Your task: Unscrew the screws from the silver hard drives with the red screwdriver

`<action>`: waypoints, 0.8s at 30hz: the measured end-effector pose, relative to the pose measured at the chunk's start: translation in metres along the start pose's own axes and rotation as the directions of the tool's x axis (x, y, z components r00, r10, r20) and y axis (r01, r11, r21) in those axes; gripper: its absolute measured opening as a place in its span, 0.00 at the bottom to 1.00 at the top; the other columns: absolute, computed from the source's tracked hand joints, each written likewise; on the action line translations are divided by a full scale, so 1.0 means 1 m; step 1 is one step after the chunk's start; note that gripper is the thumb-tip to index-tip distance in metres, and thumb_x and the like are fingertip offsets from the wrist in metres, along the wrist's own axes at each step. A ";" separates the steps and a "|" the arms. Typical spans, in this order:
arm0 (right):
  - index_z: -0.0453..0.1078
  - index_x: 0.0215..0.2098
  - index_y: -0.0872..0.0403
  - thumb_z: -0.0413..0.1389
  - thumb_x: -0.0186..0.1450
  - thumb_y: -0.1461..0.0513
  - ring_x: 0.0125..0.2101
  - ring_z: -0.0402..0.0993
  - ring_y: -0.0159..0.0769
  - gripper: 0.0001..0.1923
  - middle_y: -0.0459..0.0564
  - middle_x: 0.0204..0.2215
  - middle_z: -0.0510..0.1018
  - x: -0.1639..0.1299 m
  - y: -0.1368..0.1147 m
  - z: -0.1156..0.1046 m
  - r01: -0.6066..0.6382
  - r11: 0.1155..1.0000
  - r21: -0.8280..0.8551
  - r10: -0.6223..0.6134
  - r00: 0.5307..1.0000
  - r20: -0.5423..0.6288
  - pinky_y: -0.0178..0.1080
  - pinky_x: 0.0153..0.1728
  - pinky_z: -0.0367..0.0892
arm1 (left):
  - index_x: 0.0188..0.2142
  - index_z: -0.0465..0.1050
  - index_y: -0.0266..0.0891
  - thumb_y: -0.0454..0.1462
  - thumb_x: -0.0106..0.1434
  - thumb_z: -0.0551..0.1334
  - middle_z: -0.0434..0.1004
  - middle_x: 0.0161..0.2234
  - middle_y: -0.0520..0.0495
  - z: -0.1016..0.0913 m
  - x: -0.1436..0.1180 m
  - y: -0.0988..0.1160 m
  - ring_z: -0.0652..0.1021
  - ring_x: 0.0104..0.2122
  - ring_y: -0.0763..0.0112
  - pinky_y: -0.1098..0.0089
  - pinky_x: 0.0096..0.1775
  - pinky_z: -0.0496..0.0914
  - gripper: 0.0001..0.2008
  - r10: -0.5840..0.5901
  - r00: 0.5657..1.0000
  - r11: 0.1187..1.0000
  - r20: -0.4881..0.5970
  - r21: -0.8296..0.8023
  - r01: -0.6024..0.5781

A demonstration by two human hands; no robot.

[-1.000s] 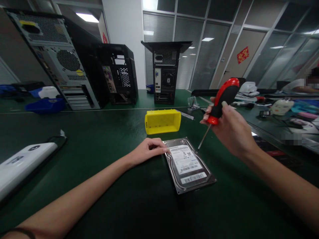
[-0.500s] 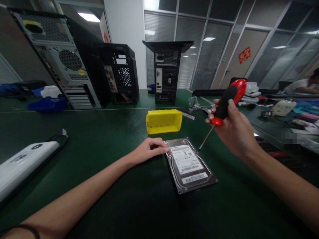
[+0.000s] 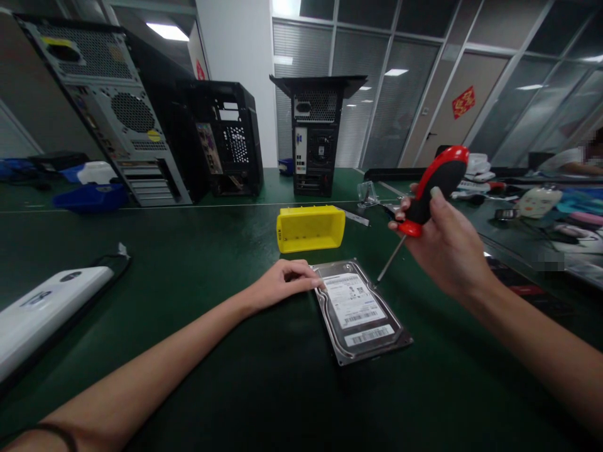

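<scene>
Head view shows the left hand (image 3: 282,282) lying knuckles up on the green table (image 3: 188,263), its loosely curled fingertips touching the near left edge of a hard drive (image 3: 360,311) that lies flat, label up, between the two hands. Right hand (image 3: 443,248) is clamped around the red and black handle of a screwdriver (image 3: 424,191), held tilted above the drive's far right corner with the tip pointing down towards it. Just beyond the left hand sits a yellow bin (image 3: 311,228), and computer cases (image 3: 313,135) stand farther back.
</scene>
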State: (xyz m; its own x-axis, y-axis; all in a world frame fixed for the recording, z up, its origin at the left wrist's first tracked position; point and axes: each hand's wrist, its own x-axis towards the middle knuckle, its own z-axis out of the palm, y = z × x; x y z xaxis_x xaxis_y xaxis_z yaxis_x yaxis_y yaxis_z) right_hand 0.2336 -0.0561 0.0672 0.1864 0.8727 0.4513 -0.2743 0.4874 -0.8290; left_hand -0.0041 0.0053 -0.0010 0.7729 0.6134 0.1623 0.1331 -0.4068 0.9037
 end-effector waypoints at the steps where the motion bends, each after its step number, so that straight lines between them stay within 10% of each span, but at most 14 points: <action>1: 0.66 0.39 0.54 0.52 0.63 0.59 0.32 0.65 0.26 0.09 0.46 0.33 0.66 0.000 0.000 0.000 -0.011 1.000 -0.003 0.011 1.000 0.008 0.31 0.34 0.68 | 0.35 0.77 0.38 0.39 0.61 0.59 0.68 0.31 0.50 0.000 0.000 0.000 0.69 0.32 0.72 0.72 0.34 0.61 0.09 -0.002 1.000 1.000 -0.001 0.003 0.002; 14: 0.62 0.28 0.54 0.54 0.61 0.62 0.27 0.61 0.26 0.06 0.43 0.23 0.61 -0.002 0.000 0.005 0.001 1.000 -0.007 -0.001 1.000 -0.004 0.33 0.32 0.67 | 0.35 0.77 0.38 0.40 0.61 0.59 0.68 0.32 0.50 0.000 0.000 -0.001 0.69 0.33 0.71 0.71 0.34 0.62 0.10 -0.011 1.000 1.000 0.004 0.012 0.011; 24: 0.68 0.44 0.53 0.51 0.63 0.58 0.31 0.65 0.25 0.13 0.46 0.32 0.66 -0.003 0.002 0.002 -0.094 0.996 -0.001 0.094 0.994 0.062 0.31 0.34 0.69 | 0.34 0.77 0.37 0.39 0.60 0.60 0.68 0.31 0.50 0.001 0.001 0.001 0.69 0.33 0.72 0.71 0.34 0.61 0.09 -0.018 1.000 1.000 -0.011 0.002 0.018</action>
State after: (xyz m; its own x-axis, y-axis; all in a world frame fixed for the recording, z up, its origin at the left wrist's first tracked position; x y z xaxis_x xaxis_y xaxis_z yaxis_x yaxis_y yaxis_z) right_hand 0.2304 -0.0576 0.0648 0.1013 0.9147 0.3913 -0.2894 0.4034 -0.8681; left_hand -0.0029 0.0046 -0.0005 0.7632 0.6283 0.1507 0.1479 -0.3970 0.9058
